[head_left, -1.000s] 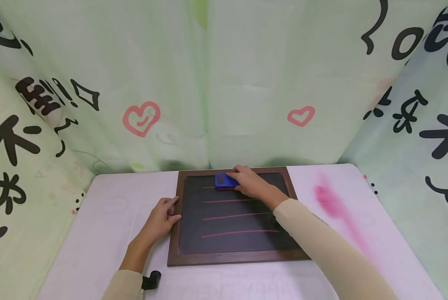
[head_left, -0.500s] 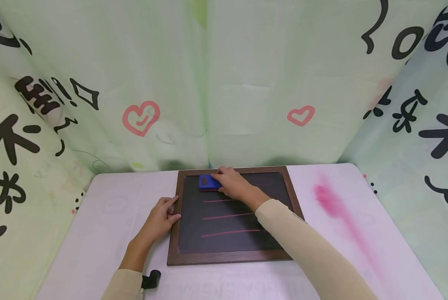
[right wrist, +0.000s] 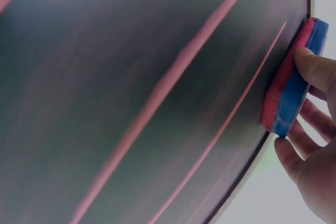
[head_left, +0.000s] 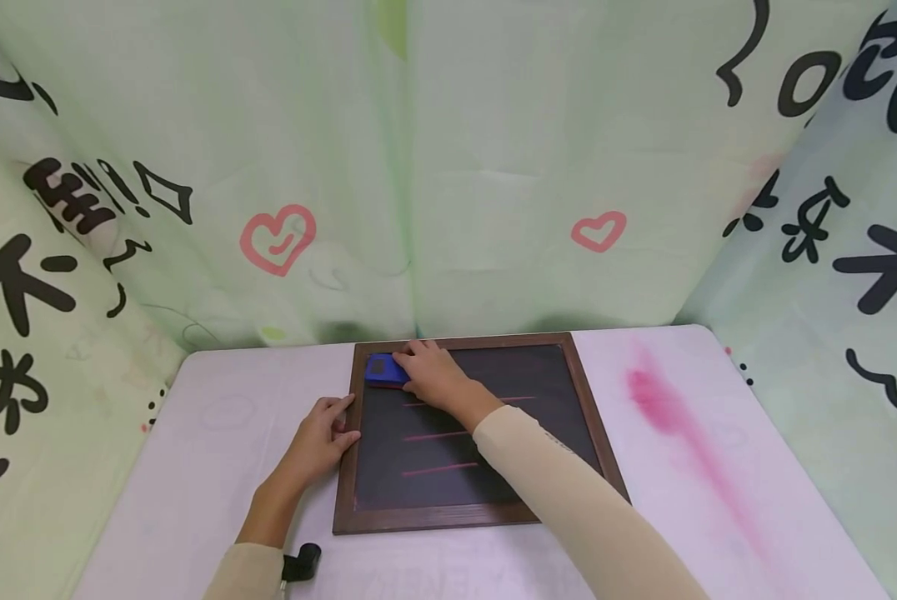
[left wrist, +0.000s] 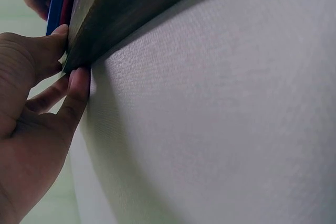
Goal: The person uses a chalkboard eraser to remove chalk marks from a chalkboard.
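A framed blackboard [head_left: 538, 467] lies flat, with several pink lines drawn across its dark surface. At its top left corner the right hand [head_left: 437, 379] grips a blue eraser [head_left: 383, 370]. In the right wrist view, thumb and fingers of the right hand [right wrist: 315, 145] pinch the eraser's blue back [right wrist: 294, 98], and its red pad [right wrist: 283, 74] is against the board. The left hand [head_left: 317, 442] holds the left edge of the frame. Close up in the left wrist view, the left hand [left wrist: 42, 108] has its thumb and fingertips at the corner of the frame [left wrist: 126, 14].
The board is on a white table [head_left: 231, 442] with a pink smear at the right. A small black object [head_left: 302, 562] is beside the left sleeve. Pale green curtains [head_left: 486, 167] with hearts and black lettering hang behind and at both sides.
The right hand and the eraser have moved left along the top of the board to its left corner. The top pink line is no longer visible. The left hand has stayed at the frame.
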Demonstrator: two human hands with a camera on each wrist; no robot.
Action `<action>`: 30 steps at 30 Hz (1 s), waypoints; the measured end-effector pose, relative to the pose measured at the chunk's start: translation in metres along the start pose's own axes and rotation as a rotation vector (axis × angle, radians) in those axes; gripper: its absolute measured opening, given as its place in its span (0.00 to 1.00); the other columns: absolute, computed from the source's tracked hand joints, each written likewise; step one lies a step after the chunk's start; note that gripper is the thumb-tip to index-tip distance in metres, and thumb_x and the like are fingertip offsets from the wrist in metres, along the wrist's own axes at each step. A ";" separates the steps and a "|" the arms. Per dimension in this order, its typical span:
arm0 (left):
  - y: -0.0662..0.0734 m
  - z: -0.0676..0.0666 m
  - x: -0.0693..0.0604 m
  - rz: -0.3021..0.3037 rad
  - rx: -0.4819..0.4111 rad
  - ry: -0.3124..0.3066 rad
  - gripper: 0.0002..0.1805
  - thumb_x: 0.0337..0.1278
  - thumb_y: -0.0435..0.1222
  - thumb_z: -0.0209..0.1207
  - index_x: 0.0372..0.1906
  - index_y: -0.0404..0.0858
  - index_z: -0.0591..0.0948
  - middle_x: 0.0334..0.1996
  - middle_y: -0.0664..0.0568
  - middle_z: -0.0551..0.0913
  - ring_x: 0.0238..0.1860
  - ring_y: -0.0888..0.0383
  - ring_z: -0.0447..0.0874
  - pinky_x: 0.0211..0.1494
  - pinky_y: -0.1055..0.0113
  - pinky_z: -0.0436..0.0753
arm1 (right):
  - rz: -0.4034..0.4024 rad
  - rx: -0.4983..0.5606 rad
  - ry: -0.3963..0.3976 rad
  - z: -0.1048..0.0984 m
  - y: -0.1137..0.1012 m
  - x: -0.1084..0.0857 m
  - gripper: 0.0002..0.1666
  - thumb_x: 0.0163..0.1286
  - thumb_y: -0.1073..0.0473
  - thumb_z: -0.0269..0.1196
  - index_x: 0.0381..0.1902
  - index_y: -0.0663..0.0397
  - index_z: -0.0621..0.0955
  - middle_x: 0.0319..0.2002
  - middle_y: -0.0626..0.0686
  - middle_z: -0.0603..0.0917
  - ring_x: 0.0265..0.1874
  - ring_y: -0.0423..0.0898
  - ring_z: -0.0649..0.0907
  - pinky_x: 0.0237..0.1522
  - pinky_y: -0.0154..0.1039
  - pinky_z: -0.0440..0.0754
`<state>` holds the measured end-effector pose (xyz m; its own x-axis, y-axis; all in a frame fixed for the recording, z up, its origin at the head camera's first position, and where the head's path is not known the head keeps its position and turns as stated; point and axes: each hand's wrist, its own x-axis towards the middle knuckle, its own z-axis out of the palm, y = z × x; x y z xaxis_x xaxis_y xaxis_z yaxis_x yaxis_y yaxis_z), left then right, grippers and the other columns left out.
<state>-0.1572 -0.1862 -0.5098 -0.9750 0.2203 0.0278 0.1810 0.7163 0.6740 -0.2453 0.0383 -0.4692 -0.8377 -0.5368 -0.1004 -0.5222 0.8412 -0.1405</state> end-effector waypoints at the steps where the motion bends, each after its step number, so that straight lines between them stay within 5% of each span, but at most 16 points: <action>1: 0.000 0.000 0.000 0.002 0.000 0.001 0.33 0.62 0.28 0.68 0.72 0.28 0.72 0.56 0.37 0.76 0.39 0.54 0.75 0.42 0.65 0.76 | 0.005 -0.001 -0.001 0.000 -0.002 0.001 0.35 0.75 0.49 0.65 0.76 0.50 0.72 0.68 0.54 0.75 0.67 0.56 0.74 0.66 0.52 0.76; 17: -0.004 0.003 0.002 0.006 -0.013 0.006 0.33 0.61 0.28 0.68 0.71 0.29 0.73 0.57 0.37 0.77 0.40 0.54 0.76 0.41 0.66 0.77 | 0.050 0.007 0.005 0.006 -0.004 0.003 0.36 0.75 0.48 0.65 0.77 0.48 0.71 0.69 0.53 0.73 0.66 0.55 0.73 0.66 0.50 0.75; 30: -0.005 0.002 0.001 0.023 -0.014 0.012 0.33 0.61 0.28 0.68 0.71 0.28 0.72 0.57 0.37 0.77 0.41 0.53 0.77 0.43 0.64 0.77 | 0.059 0.054 0.000 0.004 0.014 -0.010 0.36 0.75 0.50 0.65 0.77 0.49 0.70 0.70 0.55 0.73 0.67 0.57 0.72 0.68 0.51 0.74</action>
<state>-0.1591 -0.1878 -0.5146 -0.9722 0.2284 0.0520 0.2015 0.7020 0.6831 -0.2438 0.0551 -0.4740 -0.8666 -0.4866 -0.1104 -0.4627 0.8665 -0.1874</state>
